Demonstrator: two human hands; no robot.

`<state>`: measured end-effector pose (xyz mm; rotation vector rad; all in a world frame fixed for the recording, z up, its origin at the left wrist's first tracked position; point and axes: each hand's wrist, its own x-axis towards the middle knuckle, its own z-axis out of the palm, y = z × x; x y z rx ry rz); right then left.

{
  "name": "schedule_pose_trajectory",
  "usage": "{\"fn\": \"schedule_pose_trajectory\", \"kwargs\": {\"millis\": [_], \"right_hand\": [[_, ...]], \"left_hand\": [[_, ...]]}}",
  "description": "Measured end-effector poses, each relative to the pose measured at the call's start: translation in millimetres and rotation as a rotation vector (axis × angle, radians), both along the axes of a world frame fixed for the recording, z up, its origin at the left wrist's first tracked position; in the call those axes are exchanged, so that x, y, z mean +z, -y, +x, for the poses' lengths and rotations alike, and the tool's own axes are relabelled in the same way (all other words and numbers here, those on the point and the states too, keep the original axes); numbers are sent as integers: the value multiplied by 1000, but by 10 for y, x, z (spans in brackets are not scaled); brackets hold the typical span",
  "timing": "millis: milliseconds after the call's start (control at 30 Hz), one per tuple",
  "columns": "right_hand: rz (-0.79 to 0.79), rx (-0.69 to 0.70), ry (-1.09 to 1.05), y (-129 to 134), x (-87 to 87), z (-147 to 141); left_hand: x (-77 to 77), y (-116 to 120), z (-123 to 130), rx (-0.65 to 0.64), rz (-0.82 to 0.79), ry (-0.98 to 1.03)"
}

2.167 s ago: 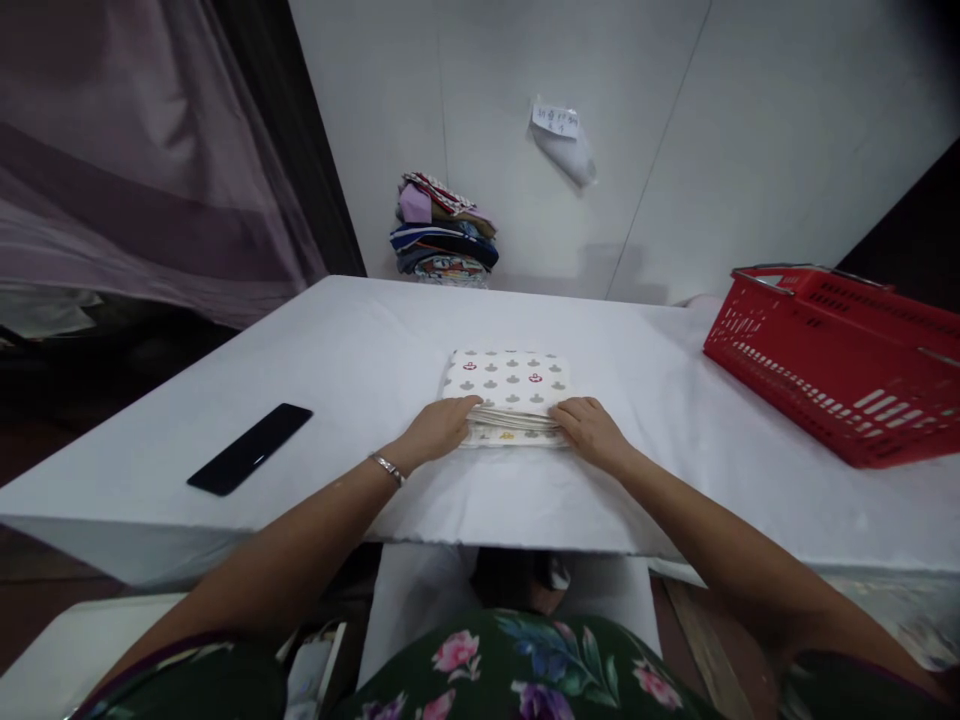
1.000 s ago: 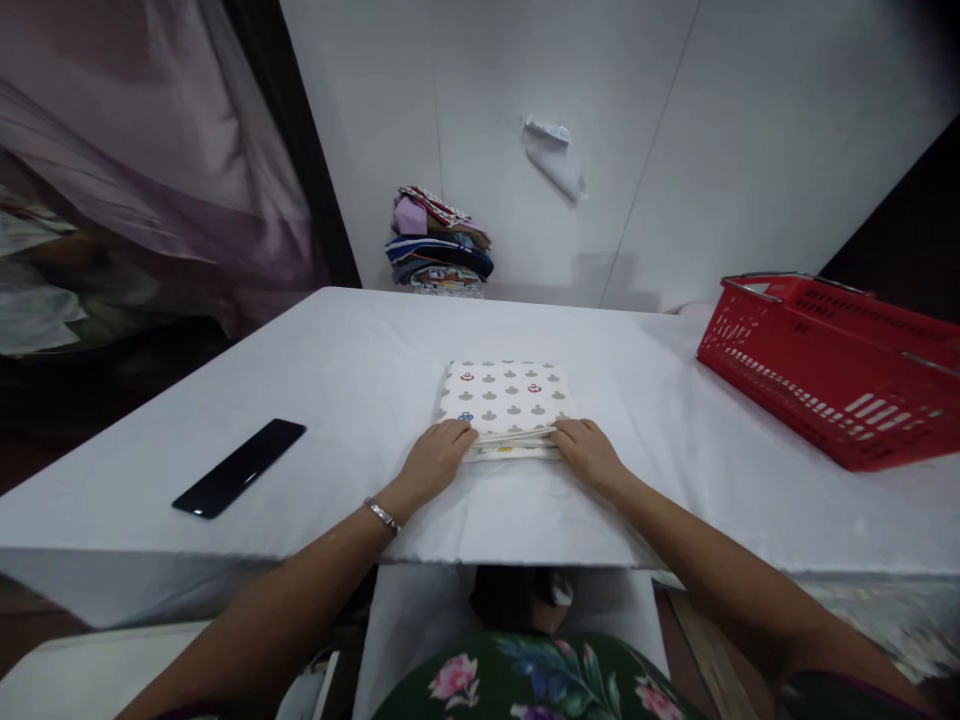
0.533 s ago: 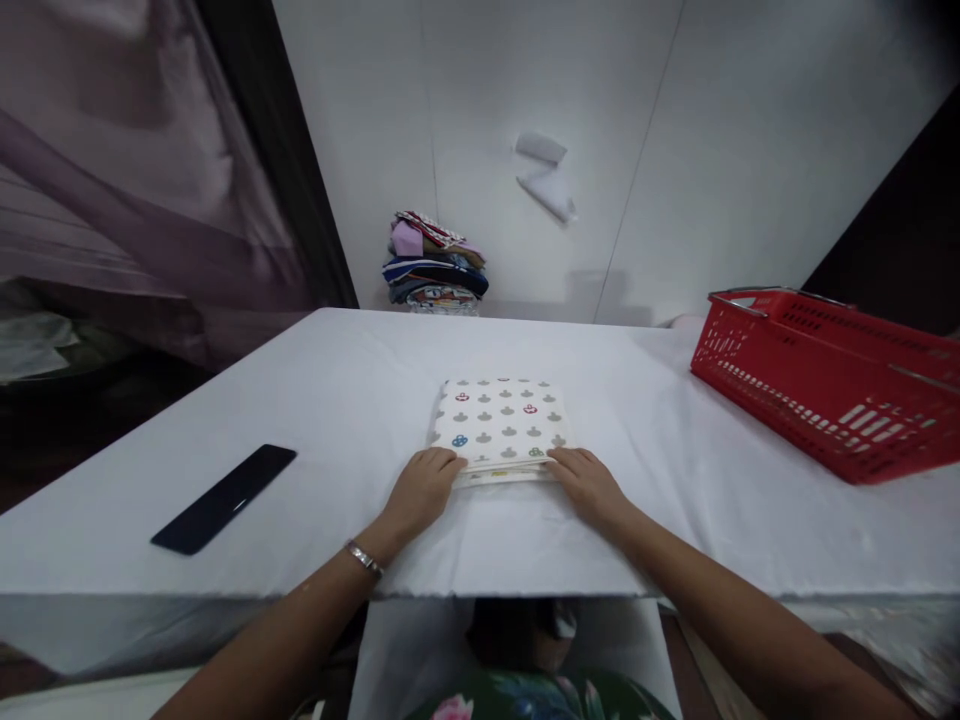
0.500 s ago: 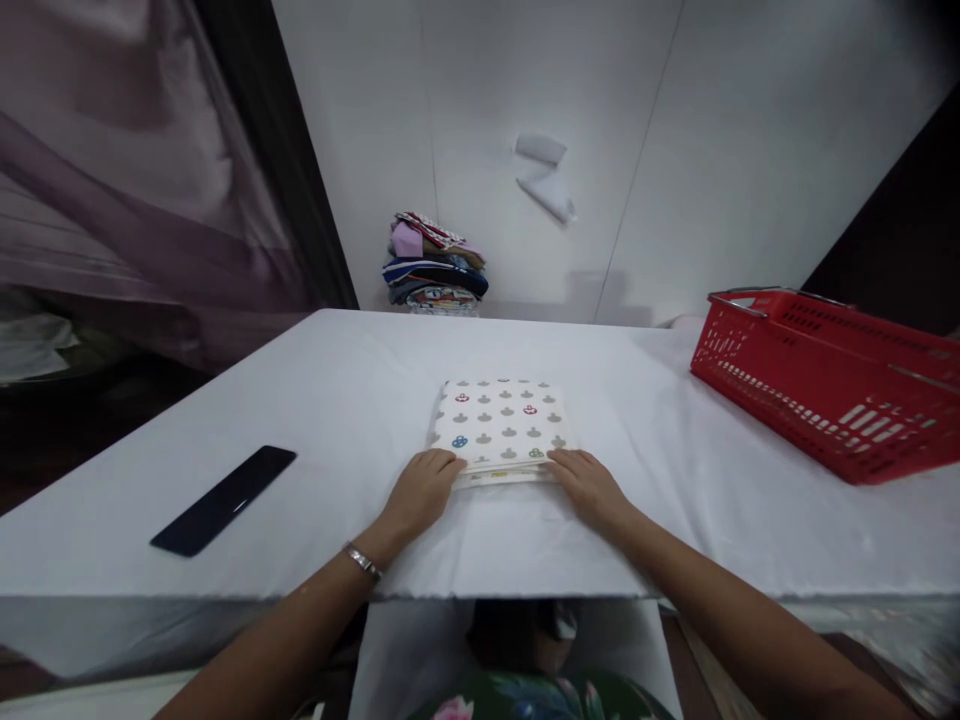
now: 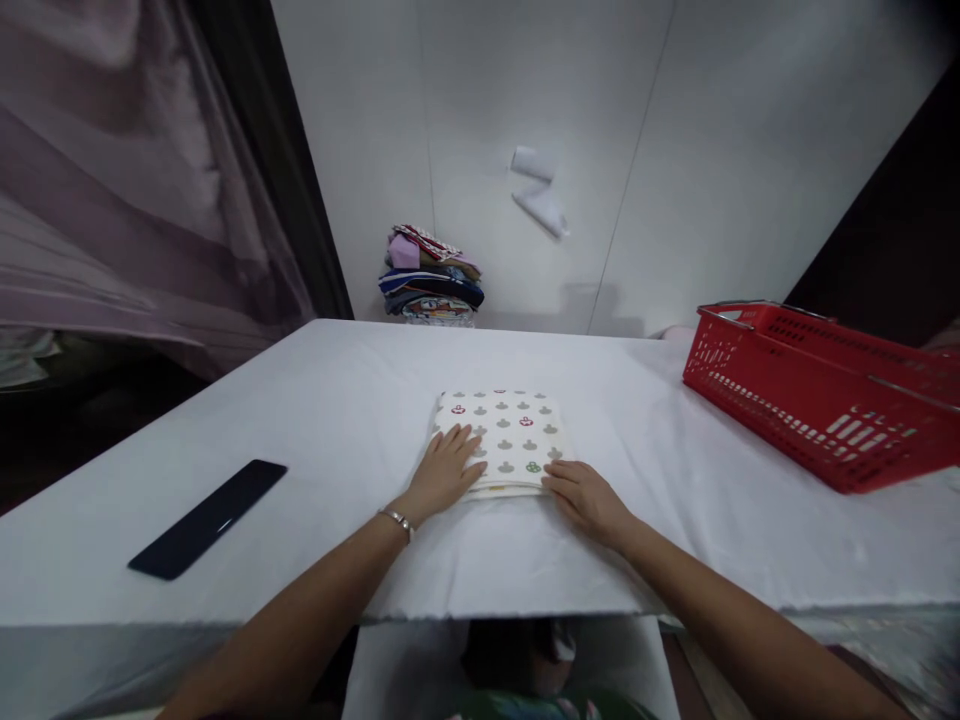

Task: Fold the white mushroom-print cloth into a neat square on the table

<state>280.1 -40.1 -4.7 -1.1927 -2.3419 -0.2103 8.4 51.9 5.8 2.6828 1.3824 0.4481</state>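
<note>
A folded white cloth [image 5: 517, 435] printed with grey, red and green mushroom-like shapes lies on the white-covered table in front of me. My left hand [image 5: 444, 470] rests flat on its near left part, fingers spread over the print, a silver-coloured band at the wrist. At the near right corner, my right hand [image 5: 589, 497] grips the cloth's edge, fingers on top and the thumb along the front fold. Under the right fingers, that corner is hidden.
A dark flat phone-like slab [image 5: 210, 520] lies on the left of the table [image 5: 337, 400]. To the right stands a red plastic basket [image 5: 817, 390]. Behind the far edge, a stack of folded clothes [image 5: 431, 280] rises against the white wall. A mauve curtain [image 5: 135, 180] hangs at left.
My left hand has moved from the near left corner up onto the cloth and spread flat. The near folds lie closer together. My right hand stays at its corner; the view has tilted slightly.
</note>
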Motion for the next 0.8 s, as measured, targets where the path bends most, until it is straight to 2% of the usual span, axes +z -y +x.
{"fn": "schedule_pose_trajectory", "kwargs": {"millis": [67,133,267,333,433,500,567,667,800], "right_hand": [[-14,1,-24,-23,19,-2],[-46,-14,-45,-98,109,-84],[-38,-44,-151,-447,364,-432],[-43,-65,-159,-679,416,-565],[-160,-259,-79,-984,309,-557],[-300,-460,-38,-1116,146,-445],[-368,-567,-22,-1185,-21,-327],[-325,-579,-14,-1210,-176,-244],[-323,-572,-3,-1209,-180,-268]], "left_hand": [[-104,2,-8,17,-28,-37],[-157,0,-21,21,-37,-43],[-143,-25,-33,13,-57,-49],[-110,-25,-33,10,-81,-64],[-77,-6,-28,20,-90,-84],[-86,7,-23,11,-67,-82],[-115,15,-21,0,-44,-71],[-155,22,-27,-1,-33,-48],[-79,-35,-34,-6,-119,-46]]}}
